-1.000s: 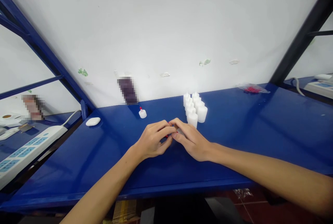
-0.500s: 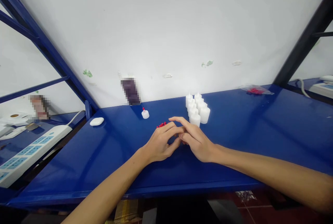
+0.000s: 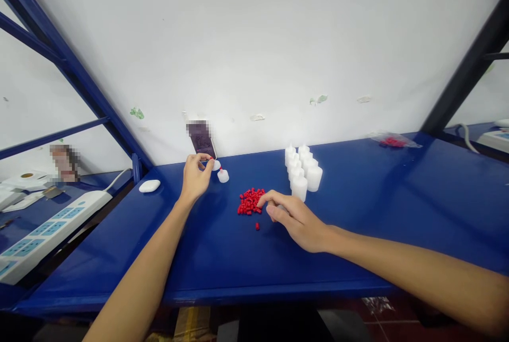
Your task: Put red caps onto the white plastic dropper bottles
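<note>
My left hand (image 3: 196, 176) pinches a small white cap with a red tip (image 3: 216, 165) at the back left of the table. Beside it stands a similar white cap (image 3: 223, 176), also topped with red. My right hand (image 3: 296, 217) rests at the right edge of a pile of small red caps (image 3: 249, 201), its index fingertip touching the pile and its other fingers curled. A pale patch shows between thumb and fingers, too hidden to name. One loose red cap (image 3: 257, 226) lies in front of the pile. Several white nozzle-topped caps (image 3: 299, 187) stand in rows behind my right hand.
A phone (image 3: 202, 139) leans against the wall behind my left hand. A white rounded case (image 3: 149, 186) lies at the left of the blue table (image 3: 358, 236). A plastic bag of red pieces (image 3: 393, 141) is at the back right. A power strip (image 3: 51, 230) sits left of the table.
My hands, together before, have parted. The left moved back and left with a white, red-tipped cap to the standing one. The right shifted slightly onto the red pile, now uncovered.
</note>
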Motion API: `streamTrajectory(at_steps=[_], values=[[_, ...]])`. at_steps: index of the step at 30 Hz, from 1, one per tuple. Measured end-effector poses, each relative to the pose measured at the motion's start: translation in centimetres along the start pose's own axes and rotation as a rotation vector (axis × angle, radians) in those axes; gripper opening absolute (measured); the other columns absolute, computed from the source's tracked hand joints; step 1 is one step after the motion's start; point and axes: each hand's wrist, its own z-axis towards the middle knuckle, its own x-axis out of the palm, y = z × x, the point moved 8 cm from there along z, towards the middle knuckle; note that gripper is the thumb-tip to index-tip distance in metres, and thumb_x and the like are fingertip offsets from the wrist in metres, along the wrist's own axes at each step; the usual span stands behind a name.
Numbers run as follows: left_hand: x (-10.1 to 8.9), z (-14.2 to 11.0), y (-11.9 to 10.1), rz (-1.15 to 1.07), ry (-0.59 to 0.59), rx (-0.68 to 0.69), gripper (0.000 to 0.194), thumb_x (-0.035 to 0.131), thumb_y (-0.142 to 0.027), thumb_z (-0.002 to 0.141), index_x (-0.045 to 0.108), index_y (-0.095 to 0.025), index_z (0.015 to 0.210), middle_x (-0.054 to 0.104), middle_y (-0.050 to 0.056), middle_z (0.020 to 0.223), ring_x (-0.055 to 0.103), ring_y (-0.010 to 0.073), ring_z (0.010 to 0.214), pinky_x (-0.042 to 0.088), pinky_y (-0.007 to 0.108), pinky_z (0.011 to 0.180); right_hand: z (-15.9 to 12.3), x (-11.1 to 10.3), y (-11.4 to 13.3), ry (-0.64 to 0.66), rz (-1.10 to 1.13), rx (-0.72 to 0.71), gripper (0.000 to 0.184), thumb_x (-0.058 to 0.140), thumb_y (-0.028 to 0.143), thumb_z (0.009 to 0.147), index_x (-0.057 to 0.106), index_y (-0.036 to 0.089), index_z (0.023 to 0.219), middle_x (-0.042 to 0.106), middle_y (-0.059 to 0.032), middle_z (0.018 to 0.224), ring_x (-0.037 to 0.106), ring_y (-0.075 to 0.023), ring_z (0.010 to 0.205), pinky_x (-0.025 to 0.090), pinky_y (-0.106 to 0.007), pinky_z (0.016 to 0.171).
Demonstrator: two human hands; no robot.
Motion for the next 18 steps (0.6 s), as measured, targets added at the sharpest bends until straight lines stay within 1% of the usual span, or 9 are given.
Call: streamTrajectory(at_steps=[6, 8, 11, 13, 15, 17, 18], values=[[1.7, -1.1, 0.2, 0.034, 0.102, 0.034, 0.021, 0.059, -0.035, 0.086, 0.069, -0.020, 0.095, 0.056, 0.004, 0.095, 0.054, 0.0149, 0.072, 0.045, 0.030, 0.073, 0.0, 0.1, 0.3, 0.023, -0.102, -0.027, 0.026, 0.039, 0.033, 0.103, 0.061, 0.019, 0.101, 0.055, 0.0024, 0.073, 0.048, -0.0125, 0.065, 0.037, -0.026, 0.065], [1.8, -1.2, 0.1, 0.038, 0.110, 0.040, 0.021, 0.060, -0.034, 0.085, 0.069, -0.020, 0.097, 0.055, 0.004, 0.093, 0.053, 0.0145, 0.070, 0.045, 0.030, 0.072, 0.0, 0.6, 0.3, 0.056, -0.206, -0.040, 0.020, 0.044, 0.027, 0.100, 0.062, 0.018, 0.099, 0.058, 0.0011, 0.076, 0.050, -0.0133, 0.068, 0.038, -0.027, 0.066], [1.3, -1.3, -0.7, 0.040, 0.061, 0.051, 0.023, 0.059, -0.032, 0.086, 0.067, -0.020, 0.103, 0.055, 0.002, 0.090, 0.049, 0.0137, 0.067, 0.044, 0.030, 0.072, -0.2, 1.6, 0.7, 0.120, -0.443, -0.105, 0.014, 0.052, 0.021, 0.093, 0.065, 0.018, 0.099, 0.061, -0.0016, 0.083, 0.053, -0.0160, 0.077, 0.040, -0.029, 0.073], [0.8, -1.6, -1.9, 0.036, 0.016, 0.084, 0.020, 0.056, -0.030, 0.088, 0.066, -0.020, 0.102, 0.054, 0.001, 0.087, 0.048, 0.0137, 0.066, 0.043, 0.029, 0.071, -0.3, 2.1, 0.7, 0.162, -0.593, -0.139, 0.016, 0.056, 0.024, 0.092, 0.067, 0.019, 0.102, 0.062, -0.0037, 0.089, 0.053, -0.0178, 0.081, 0.040, -0.032, 0.075], [0.5, -2.2, -3.8, 0.026, -0.014, 0.164, 0.016, 0.053, -0.027, 0.090, 0.066, -0.020, 0.097, 0.054, 0.000, 0.081, 0.048, 0.0141, 0.066, 0.042, 0.028, 0.068, -0.5, 2.5, 0.5, 0.198, -0.695, -0.155, 0.018, 0.055, 0.029, 0.094, 0.068, 0.020, 0.103, 0.062, -0.0050, 0.094, 0.053, -0.0186, 0.082, 0.041, -0.033, 0.075], [0.6, -3.1, -5.9, 0.012, -0.008, 0.275, 0.015, 0.051, -0.024, 0.091, 0.065, -0.020, 0.092, 0.053, -0.001, 0.076, 0.048, 0.0142, 0.065, 0.041, 0.028, 0.066, -0.5, 2.8, 0.3, 0.224, -0.744, -0.167, 0.019, 0.052, 0.027, 0.096, 0.069, 0.020, 0.101, 0.063, -0.0050, 0.093, 0.053, -0.0184, 0.082, 0.041, -0.034, 0.076], [0.8, -3.7, -6.9, 0.005, 0.016, 0.334, 0.015, 0.050, -0.023, 0.092, 0.065, -0.019, 0.091, 0.054, -0.001, 0.074, 0.049, 0.0141, 0.065, 0.041, 0.028, 0.065, -0.5, 2.8, 0.2, 0.231, -0.753, -0.173, 0.020, 0.051, 0.026, 0.097, 0.069, 0.020, 0.100, 0.063, -0.0048, 0.093, 0.053, -0.0181, 0.082, 0.041, -0.034, 0.077]])
